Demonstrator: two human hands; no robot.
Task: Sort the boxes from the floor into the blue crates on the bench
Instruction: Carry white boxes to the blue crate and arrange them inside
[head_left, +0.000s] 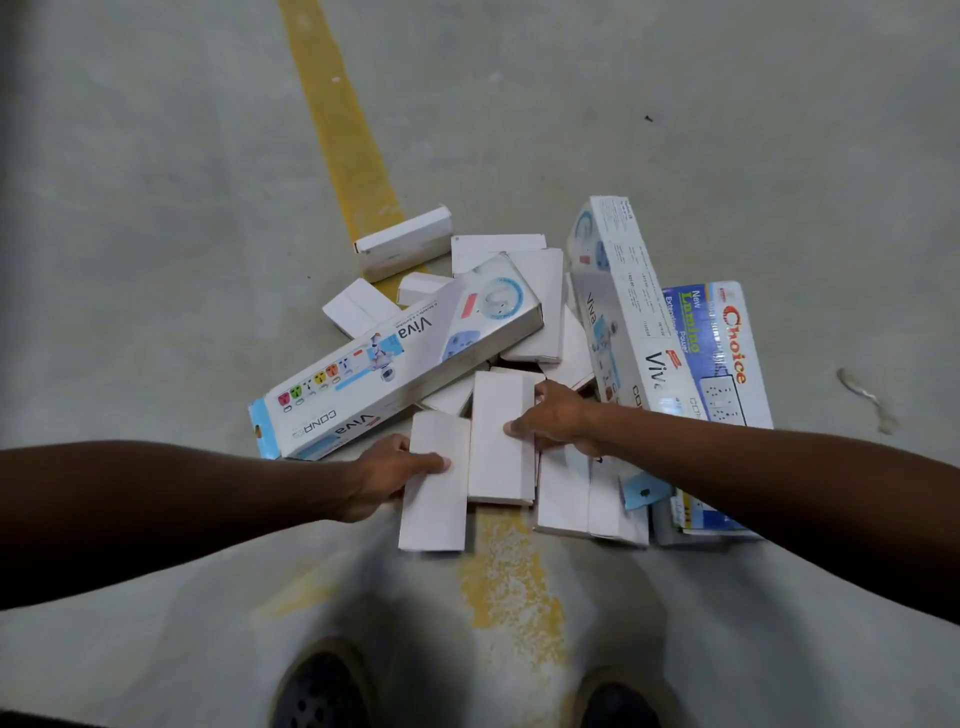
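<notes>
White cardboard everywhere, and you've got a hand on two of the small plain ones. Your left hand (392, 470) pinches the near white box (435, 486) by its left edge, thumb on top pointing right, the other fingers tucked under where you can't see them. Your right hand (550, 418) grips the middle white box (501, 439) from its right side, thumb across the top face, fingers curled round the far edge. The two boxes lie side by side, touching, at the near edge of the pile on the concrete floor (156, 208), right over the worn yellow floor line (343, 135). Both forearms reach in from the sides, wrists bent down.

Behind your left hand lies a long box reading "Viva" and "CONA..", the Viva box (400, 358), slanted across the heap. A second Viva box (621, 306) lies lengthwise beside your right arm, and just right of it the blue box (722, 353) reads "Choice", "New Lumino", "Power". More small white boxes are scattered behind. Your shoes (322, 691) show at the bottom.
</notes>
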